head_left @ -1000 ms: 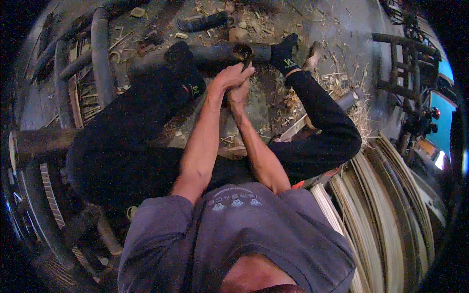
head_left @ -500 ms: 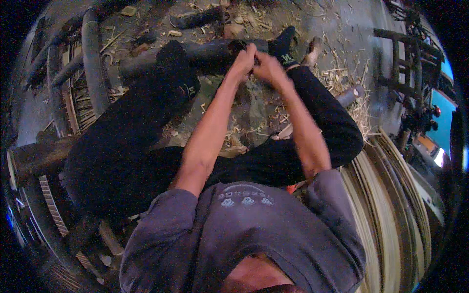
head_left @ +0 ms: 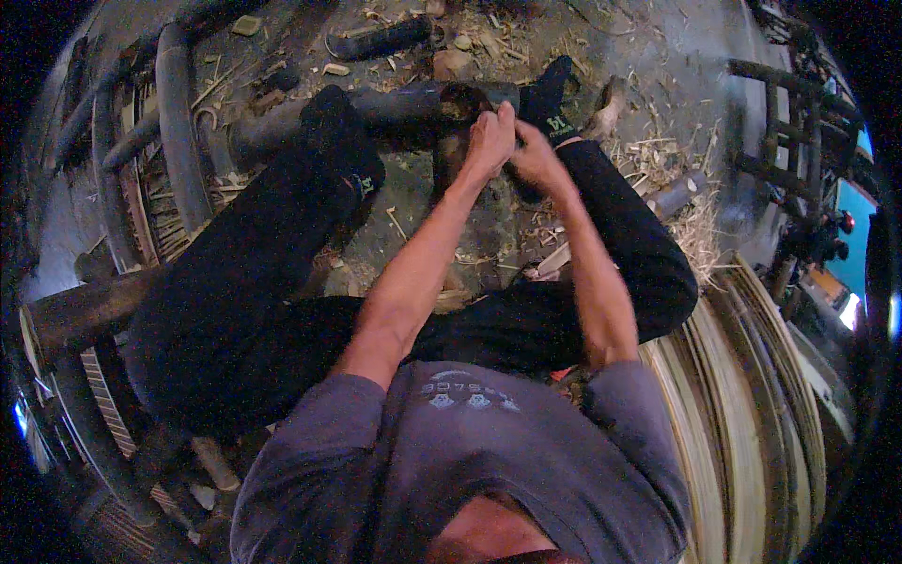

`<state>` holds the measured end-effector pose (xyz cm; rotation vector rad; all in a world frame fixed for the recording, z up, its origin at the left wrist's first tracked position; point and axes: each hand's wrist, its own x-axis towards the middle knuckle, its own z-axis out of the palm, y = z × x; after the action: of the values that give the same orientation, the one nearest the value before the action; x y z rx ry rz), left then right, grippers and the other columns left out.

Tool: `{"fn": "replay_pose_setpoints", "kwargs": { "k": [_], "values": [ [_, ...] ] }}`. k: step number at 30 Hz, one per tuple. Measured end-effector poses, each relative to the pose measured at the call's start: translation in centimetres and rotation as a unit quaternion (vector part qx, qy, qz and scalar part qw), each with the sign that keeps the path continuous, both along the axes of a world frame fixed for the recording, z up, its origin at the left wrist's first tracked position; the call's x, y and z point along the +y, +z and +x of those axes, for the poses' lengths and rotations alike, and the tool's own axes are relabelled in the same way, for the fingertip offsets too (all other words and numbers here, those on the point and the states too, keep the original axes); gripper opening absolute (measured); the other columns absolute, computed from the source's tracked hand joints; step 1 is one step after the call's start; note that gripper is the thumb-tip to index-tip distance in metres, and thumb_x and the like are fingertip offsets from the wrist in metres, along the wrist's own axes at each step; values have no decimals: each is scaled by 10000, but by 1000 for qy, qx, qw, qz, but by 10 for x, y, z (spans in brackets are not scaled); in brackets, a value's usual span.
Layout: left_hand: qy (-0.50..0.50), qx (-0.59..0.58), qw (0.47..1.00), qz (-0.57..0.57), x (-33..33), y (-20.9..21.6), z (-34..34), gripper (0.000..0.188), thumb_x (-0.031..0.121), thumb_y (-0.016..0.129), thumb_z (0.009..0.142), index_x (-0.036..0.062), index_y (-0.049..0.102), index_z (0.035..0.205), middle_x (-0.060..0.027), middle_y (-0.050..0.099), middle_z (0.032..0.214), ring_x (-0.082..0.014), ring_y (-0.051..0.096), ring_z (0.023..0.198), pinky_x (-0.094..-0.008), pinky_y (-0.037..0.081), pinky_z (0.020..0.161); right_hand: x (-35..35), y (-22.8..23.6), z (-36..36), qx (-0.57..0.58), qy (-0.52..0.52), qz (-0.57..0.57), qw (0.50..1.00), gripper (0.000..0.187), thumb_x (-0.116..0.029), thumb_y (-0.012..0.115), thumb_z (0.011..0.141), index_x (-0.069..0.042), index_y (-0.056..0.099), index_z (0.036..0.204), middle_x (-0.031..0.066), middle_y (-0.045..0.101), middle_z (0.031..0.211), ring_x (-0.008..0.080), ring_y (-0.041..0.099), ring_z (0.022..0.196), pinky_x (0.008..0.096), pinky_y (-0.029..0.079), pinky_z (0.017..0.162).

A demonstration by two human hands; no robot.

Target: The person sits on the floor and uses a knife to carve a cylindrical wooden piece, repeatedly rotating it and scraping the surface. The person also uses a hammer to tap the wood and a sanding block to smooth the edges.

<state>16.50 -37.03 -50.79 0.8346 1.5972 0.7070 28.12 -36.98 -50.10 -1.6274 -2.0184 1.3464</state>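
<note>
Out between my feet, my two hands are close together with the fingers curled. My left hand [head_left: 490, 143] is closed, with its thumb side uppermost. Just to its right, my right hand [head_left: 538, 162] is closed as well. Whatever they grip is hidden by the fingers and by blur. Right beyond them lies a thick dark log [head_left: 399, 105], its cut end close to my left hand. My black-covered left foot [head_left: 331, 111] rests against the log, and my right foot [head_left: 547, 92] is by its right end.
Wood shavings [head_left: 648, 155] and chips litter the floor. A short round piece of wood [head_left: 675, 193] lies right of my right leg. Long pale strips [head_left: 742, 395] are bundled at the lower right. Dark pole frames [head_left: 178, 122] stand at the left, with another log [head_left: 89, 310] nearer.
Both hands have moved a little to the right and nearer to me, staying together and closed. The cut end of the log shows more now.
</note>
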Motion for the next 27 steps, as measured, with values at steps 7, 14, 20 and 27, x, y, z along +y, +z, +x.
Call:
{"fn": "replay_pose_setpoints", "kwargs": {
  "k": [7, 14, 20, 27],
  "values": [
    [172, -162, 969, -70, 2, -14, 19, 727, 542, 312, 909, -119, 404, 1197, -301, 443, 1236, -370, 434, 1183, -421, 368, 935, 37, -4, 15, -16, 182, 47, 982, 606, -264, 607, 737, -93, 445, 1294, 170, 521, 1252, 338, 534, 1102, 403, 429, 929],
    [13, 83, 996, -31, -35, -6, -12, 668, 477, 328, 922, -171, 465, 1016, -356, 554, 998, -479, 550, 945, -479, 437, 829, -27, -53, -7, 146, 49, -80, 985, 617, -285, 659, 780, -34, 438, 1298, 116, 531, 1259, 216, 502, 1137, 344, 387, 959],
    [-218, 282, 932, -69, -11, 21, -68, 507, 420, 438, 888, -48, 559, 1042, -250, 595, 1070, -410, 573, 996, -470, 442, 854, -73, -42, -129, 452, -330, -128, 819, 522, -231, 598, 845, -6, 418, 1281, 59, 551, 1137, 161, 509, 1038, 295, 395, 908],
    [-328, 161, 927, 85, 79, 5, -128, 430, 391, 416, 893, 31, 648, 931, -150, 652, 882, -203, 602, 806, -366, 468, 723, -26, -13, -138, 228, -264, 56, 936, 737, -224, 616, 830, -89, 214, 1432, 101, 535, 1115, 169, 521, 988, 287, 427, 861]
  ]
}}
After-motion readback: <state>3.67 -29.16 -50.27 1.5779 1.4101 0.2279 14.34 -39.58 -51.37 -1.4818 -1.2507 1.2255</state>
